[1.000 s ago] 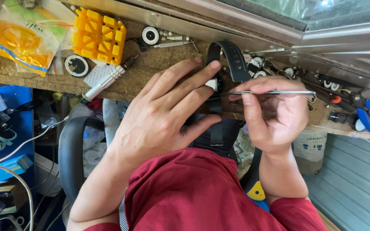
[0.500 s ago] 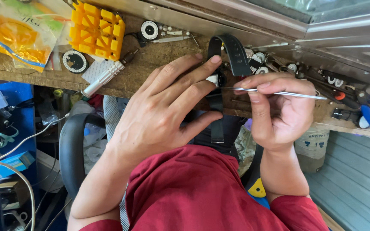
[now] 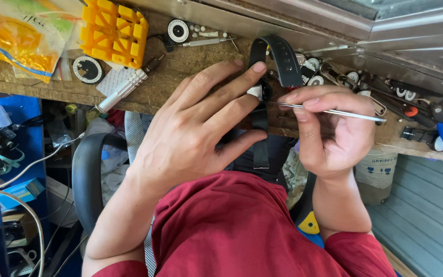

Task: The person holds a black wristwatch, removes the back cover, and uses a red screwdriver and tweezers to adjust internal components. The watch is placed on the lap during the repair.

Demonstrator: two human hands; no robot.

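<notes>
Two hands [image 3: 262, 128], one watch [image 3: 263, 92], one tool [image 3: 329, 111].

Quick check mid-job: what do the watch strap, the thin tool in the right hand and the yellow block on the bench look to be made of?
Watch strap: matte black, bends in a smooth curve, probably rubber or silicone.
Thin tool: bright silvery rod with a sharp glint, likely polished steel.
Yellow block: uniform yellow with moulded ribs and slots, looks like hard plastic.

A single view is given from a head-worn camera, aimed steeply down and held close over the hands [image 3: 262, 128] at the tabletop [image 3: 170, 87] edge.
</notes>
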